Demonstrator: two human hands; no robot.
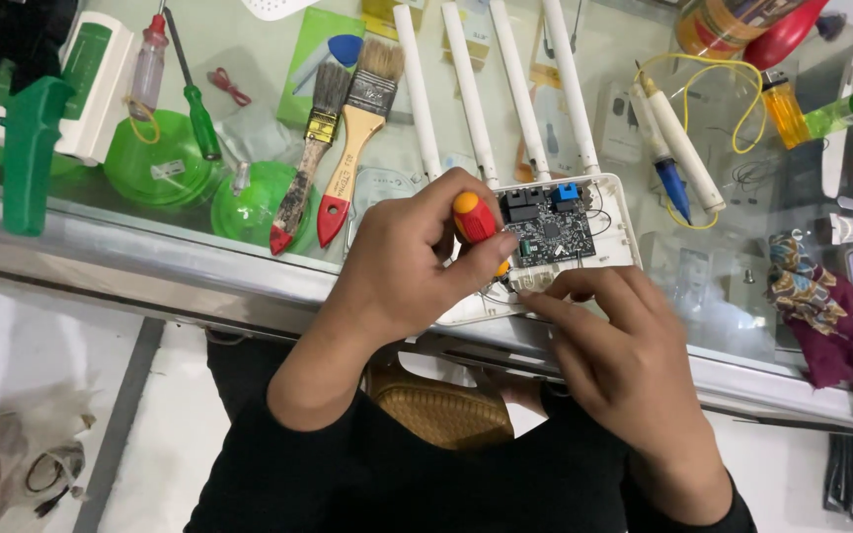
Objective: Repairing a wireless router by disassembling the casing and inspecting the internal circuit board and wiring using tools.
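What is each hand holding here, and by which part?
Left hand grips a screwdriver by its red-orange handle. Right hand holds nothing; its fingertips press the open router.

I see a glass counter [249, 262]; on it the opened router [555, 232] lies, two paintbrushes [333, 148] left of it, a patterned cloth [812, 296] right of it.

Behind the opened white router [616, 212] rise four white antennas [468, 89], left of it lie two paintbrushes [348, 138] and two green-handled screwdrivers [194, 99] beside two green round lids [155, 163], and right of it lies one patterned cloth [812, 296].
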